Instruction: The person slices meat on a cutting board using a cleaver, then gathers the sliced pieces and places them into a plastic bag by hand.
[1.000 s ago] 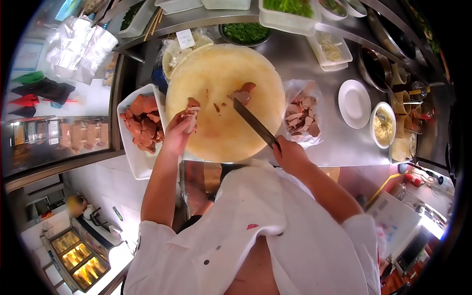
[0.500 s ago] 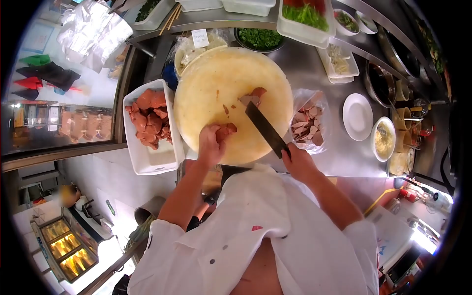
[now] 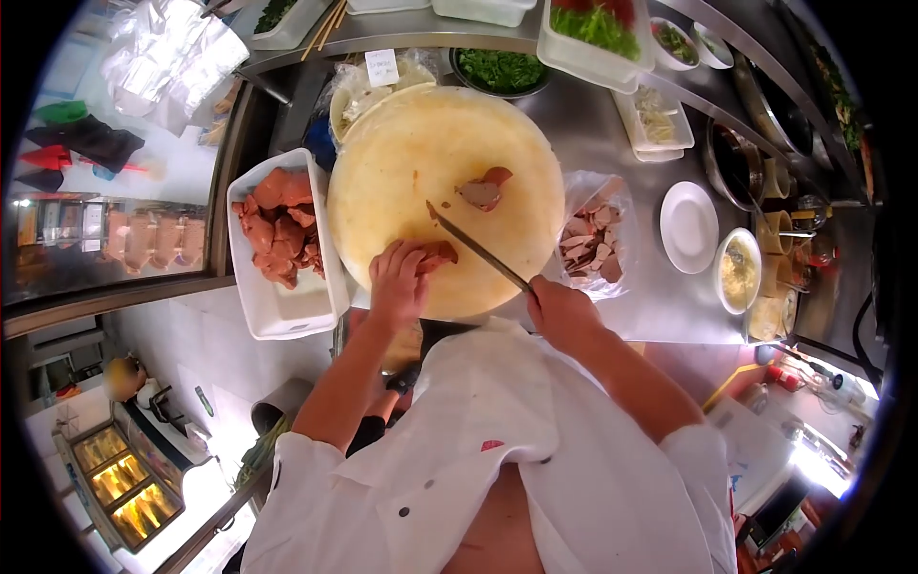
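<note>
A round chopping block (image 3: 382,163) lies before me. My left hand (image 3: 398,279) is closed on a reddish-brown piece of liver (image 3: 440,254) at its near left part. In my right hand (image 3: 564,311) is the handle of a cleaver (image 3: 483,254). Its blade, seen nearly edge-on, points up and left over the block, just right of the held piece. A few cut liver slices (image 3: 480,196) and small scraps lie farther back on the block. Left of it, a white tub (image 3: 287,323) contains several larger liver pieces (image 3: 284,225).
A clear plastic bag (image 3: 595,239) of cut slices lies right of the block. Beyond it are a white plate (image 3: 688,228) and a bowl of pale chopped food (image 3: 737,272). A bowl of greens (image 3: 499,72) and the metal shelf (image 3: 411,41) border the far side.
The cleaver has moved left from the cut slices toward the held liver, and its blade has turned edge-on. The slices stay on the block. My left hand keeps its hold.
</note>
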A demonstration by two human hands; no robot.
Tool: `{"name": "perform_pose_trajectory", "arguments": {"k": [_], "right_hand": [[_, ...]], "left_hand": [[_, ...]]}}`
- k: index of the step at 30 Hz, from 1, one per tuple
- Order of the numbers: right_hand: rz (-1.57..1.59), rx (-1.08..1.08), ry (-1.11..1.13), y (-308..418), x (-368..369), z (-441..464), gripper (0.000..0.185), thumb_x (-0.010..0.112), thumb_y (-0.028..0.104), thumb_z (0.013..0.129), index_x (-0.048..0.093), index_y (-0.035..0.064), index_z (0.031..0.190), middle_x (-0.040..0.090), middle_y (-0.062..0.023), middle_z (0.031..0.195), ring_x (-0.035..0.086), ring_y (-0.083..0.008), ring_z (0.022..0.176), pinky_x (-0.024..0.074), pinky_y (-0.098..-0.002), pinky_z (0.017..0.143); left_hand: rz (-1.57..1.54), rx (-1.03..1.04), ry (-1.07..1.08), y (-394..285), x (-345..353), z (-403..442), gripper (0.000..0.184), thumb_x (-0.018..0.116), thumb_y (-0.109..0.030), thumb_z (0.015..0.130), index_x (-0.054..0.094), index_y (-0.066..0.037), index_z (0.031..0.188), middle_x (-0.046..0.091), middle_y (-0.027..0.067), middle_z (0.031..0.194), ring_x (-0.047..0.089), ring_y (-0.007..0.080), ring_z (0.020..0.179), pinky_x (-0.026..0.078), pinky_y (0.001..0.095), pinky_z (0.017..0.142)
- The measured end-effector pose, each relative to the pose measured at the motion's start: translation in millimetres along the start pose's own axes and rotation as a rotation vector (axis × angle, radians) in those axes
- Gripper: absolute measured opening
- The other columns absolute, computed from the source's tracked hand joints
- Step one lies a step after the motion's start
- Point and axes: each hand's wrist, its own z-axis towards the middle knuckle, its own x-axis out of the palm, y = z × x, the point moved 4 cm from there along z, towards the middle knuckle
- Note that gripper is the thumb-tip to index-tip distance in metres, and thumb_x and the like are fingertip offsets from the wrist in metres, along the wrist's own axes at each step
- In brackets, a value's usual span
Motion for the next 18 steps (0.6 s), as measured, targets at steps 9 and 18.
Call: {"name": "perform_pose_trajectory", "arguments": {"k": [9, 18], "right_hand": [[-0.197, -0.007, 0.108, 15.5, -7.8, 18.1, 0.022, 0.051, 0.026, 0.108, 0.057, 0.0052, 0.108, 0.071, -0.0178, 0.091, 0.072, -0.0410, 0.081, 0.0585, -0.0535, 0.074], [-0.375, -0.118, 0.194, 48.1, -12.2, 30.5, 0.017, 0.057, 0.020, 0.103, 0.058, 0.0053, 0.111, 0.069, -0.0150, 0.092, 0.074, -0.0361, 0.077, 0.0597, -0.0492, 0.066]], "left_hand": [[-0.137, -0.210, -0.310, -12.5, 23.4, 3.5, 0.017, 0.074, -0.005, 0.089, 0.070, -0.008, 0.106, 0.070, 0.0097, 0.109, 0.061, 0.0348, 0.104, 0.049, 0.0442, 0.093], [-0.084, -0.052, -0.234, 1.9, 36.0, 2.7, 0.016, 0.068, -0.009, 0.092, 0.069, -0.010, 0.108, 0.067, 0.0101, 0.114, 0.058, 0.0362, 0.110, 0.043, 0.0507, 0.097]]}}
